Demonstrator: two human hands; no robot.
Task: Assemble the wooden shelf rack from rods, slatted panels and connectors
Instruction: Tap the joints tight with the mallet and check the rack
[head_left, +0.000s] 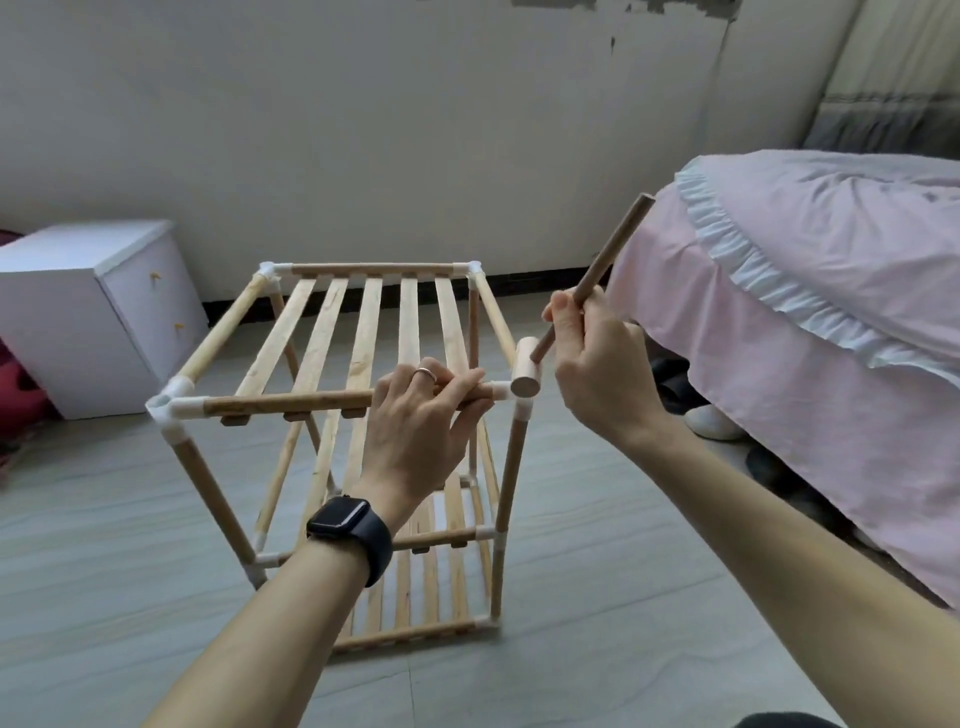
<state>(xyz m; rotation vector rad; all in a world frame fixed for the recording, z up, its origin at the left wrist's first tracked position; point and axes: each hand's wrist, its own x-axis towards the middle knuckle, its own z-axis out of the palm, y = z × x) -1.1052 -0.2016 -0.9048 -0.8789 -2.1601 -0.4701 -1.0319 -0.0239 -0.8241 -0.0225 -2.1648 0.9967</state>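
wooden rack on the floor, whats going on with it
A person is putting together a wooden shelf rack that stands on the floor. The left hand grips the top front rod, and the right hand holds a small wooden mallet by its handle, its head at the front right corner connector. Slatted panels are already in.

I count one rack of three slatted panels, five slats in the top panel, and four white connectors at its top corners. There is one mallet, one watch, one ring, and two grips: my left grip and right grip. One white cabinet far left, one bed right.
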